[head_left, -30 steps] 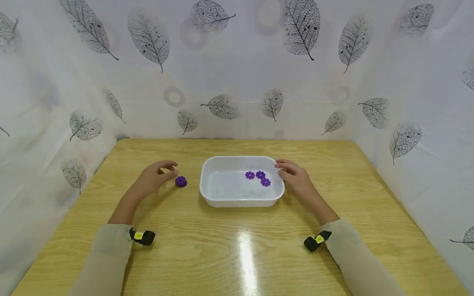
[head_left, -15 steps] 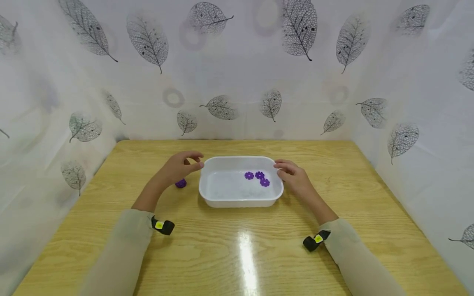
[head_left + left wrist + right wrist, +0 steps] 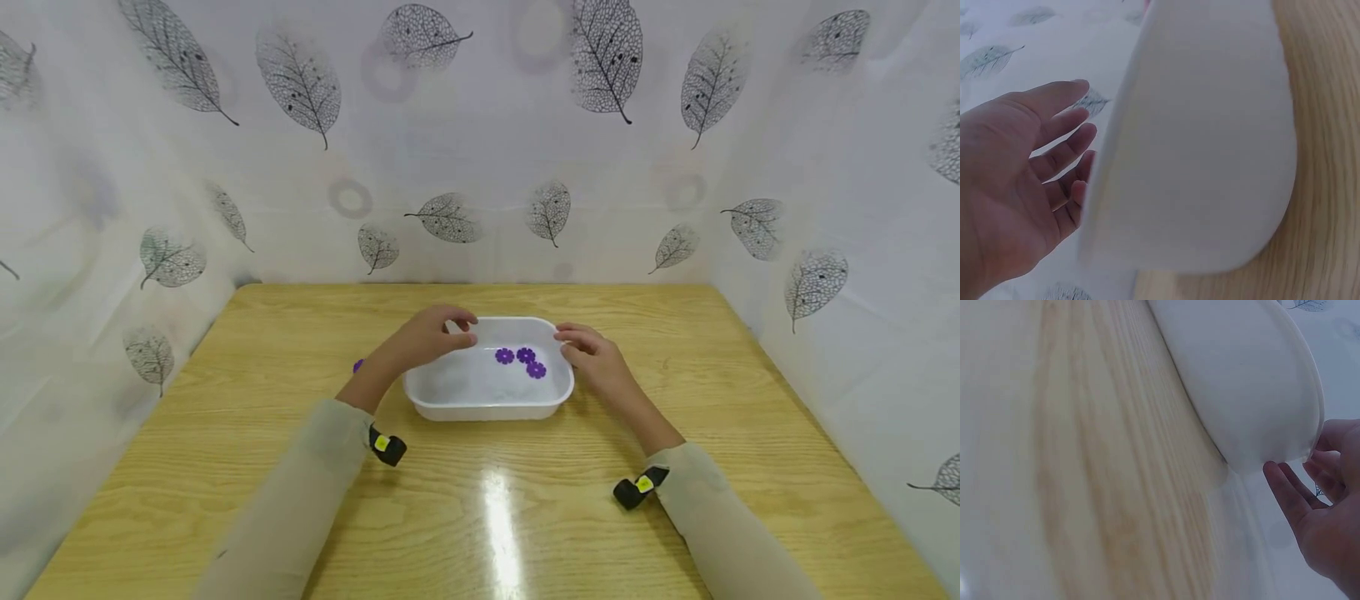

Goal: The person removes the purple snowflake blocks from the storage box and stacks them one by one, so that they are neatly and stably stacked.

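A white rectangular tray with rounded corners stands on the table. Over its left half hovers my left hand, fingers apart and nothing between them; the left wrist view has this hand beyond the tray wall. At the right end, my right hand holds the rim, thumb and fingers on either side of the wall. Inside lie three purple flower-shaped discs: one on the left, a darker disc and a lower disc. Left of the tray, a purple piece is mostly hidden by my left wrist.
The wooden table ends at a leaf-printed white curtain at the back and both sides. A black band with a small camera sits on the left wrist and another band on the right.
My left hand has moved right, from beside the purple piece to above the tray, and its wrist now covers most of that piece. The right hand and tray have stayed in place.
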The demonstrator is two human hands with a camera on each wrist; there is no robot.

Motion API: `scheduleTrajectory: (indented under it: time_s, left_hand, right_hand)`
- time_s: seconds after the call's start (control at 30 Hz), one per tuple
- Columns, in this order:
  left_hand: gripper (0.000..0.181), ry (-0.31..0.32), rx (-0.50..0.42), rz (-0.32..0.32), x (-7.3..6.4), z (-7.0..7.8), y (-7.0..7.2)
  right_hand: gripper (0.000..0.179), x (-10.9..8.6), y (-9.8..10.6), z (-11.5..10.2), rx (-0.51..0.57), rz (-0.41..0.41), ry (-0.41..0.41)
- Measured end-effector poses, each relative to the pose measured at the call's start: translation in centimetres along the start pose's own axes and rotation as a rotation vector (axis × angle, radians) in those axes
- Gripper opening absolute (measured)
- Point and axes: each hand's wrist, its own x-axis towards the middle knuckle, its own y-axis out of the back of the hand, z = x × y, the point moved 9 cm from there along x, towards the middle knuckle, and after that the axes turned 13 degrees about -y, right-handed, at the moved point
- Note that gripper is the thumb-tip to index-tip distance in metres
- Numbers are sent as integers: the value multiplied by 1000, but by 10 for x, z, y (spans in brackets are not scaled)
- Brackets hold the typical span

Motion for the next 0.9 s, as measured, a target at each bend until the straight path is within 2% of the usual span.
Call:
scheduleTrajectory:
  time_s: [0.2, 0.43, 0.63, 0.9]
  left_hand:
    - [40, 5, 32, -50, 19, 7, -27]
    - [37, 34, 92, -81, 34, 2, -50]
    - [34, -13, 111, -78, 43, -5, -62]
    - [32, 54, 140, -106, 42, -11, -71]
  right_hand:
    - [32, 1, -1, 1, -5, -3, 1]
    - [32, 2, 0, 3, 5, -2, -11]
    - [32, 2, 0, 3, 5, -3, -11]
    - [33, 2, 0, 3, 9, -8, -11]
